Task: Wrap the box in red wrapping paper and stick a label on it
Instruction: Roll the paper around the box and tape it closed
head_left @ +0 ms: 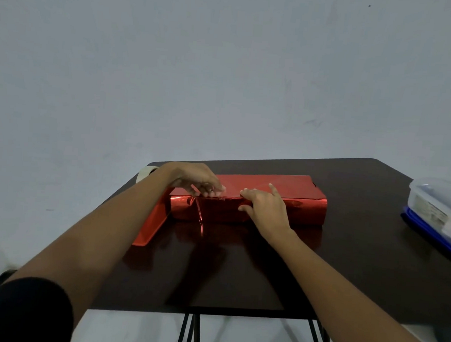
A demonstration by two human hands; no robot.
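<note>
The box [284, 187], already sheathed in red wrapping paper [303, 212], is lying lengthwise at the middle of the bench [359, 258], probably so both arms are reaching it evenly. The left grip [200, 181] is bearing down with bunched fingertips on the seam along the top near edge; whether it is pinching or only pressing, I cannot tell. The right grip [264, 205] is lying spread and flat over that edge, seemingly pinning the overlap for taping. At eight o'clock an unfolded paper flap [151, 227] is sticking out. A tape roll [146, 172] is waiting at ten o'clock and a plastic container [436, 207] at three.
</note>
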